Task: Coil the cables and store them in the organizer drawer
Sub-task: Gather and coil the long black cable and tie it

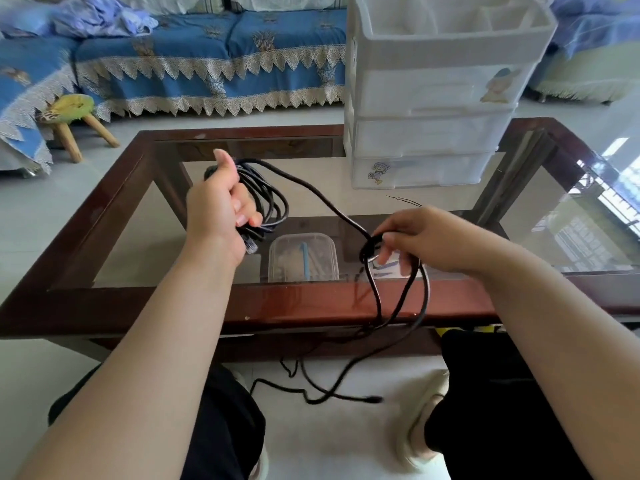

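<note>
While hands grip cable [311, 188], blue stick [306, 261] inside tub [277, 251].

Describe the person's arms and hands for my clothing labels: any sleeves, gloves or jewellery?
Both forearms are bare as far as the frame shows; no sleeves visible. The left hand and right hand wear no gloves, and no rings, watch or bracelets show. Nails look short and unpainted.

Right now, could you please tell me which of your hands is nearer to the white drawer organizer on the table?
Right. The right hand, pinching a cable loop, sits just in front of the drawer organizer; the left hand, gripping the coiled cable, is farther off to its left.
</note>
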A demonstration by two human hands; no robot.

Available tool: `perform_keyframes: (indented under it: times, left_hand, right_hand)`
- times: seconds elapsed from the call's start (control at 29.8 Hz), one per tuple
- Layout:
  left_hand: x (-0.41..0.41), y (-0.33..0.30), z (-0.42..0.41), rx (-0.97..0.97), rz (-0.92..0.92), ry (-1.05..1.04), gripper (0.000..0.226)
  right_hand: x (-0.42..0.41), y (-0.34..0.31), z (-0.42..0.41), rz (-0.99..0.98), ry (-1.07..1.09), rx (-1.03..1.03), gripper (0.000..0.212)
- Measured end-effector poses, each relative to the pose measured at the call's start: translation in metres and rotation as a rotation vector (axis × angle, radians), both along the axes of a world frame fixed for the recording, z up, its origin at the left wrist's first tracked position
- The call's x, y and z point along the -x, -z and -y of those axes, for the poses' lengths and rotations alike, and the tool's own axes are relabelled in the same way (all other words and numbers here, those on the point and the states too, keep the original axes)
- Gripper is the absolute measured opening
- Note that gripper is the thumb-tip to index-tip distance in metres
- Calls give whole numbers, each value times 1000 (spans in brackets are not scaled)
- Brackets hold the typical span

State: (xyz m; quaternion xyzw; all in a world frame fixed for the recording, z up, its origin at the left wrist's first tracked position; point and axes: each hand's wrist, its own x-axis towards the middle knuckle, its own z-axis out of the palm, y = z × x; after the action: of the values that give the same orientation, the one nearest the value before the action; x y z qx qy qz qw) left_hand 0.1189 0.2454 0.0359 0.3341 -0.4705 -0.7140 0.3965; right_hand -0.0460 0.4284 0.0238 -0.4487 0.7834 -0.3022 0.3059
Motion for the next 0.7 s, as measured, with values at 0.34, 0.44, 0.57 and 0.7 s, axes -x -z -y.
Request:
perform_keyframes:
  times: [0.34, 0.44, 0.57, 0.7]
  left_hand:
    - [4, 21, -9, 107, 111, 29, 57]
    - [3, 23, -19, 160, 111, 169, 54]
    - [-3, 19, -22, 168, 79, 340, 38]
    - [-2, 18, -31, 145, 62, 415, 36]
  right_hand:
    - [28, -7, -22, 998, -156, 449, 23]
    - [35, -2, -26, 1005, -319, 225, 28]
    - [15, 14, -24, 173, -203, -33, 12]
    - [-21, 37, -4, -264, -28, 101, 13]
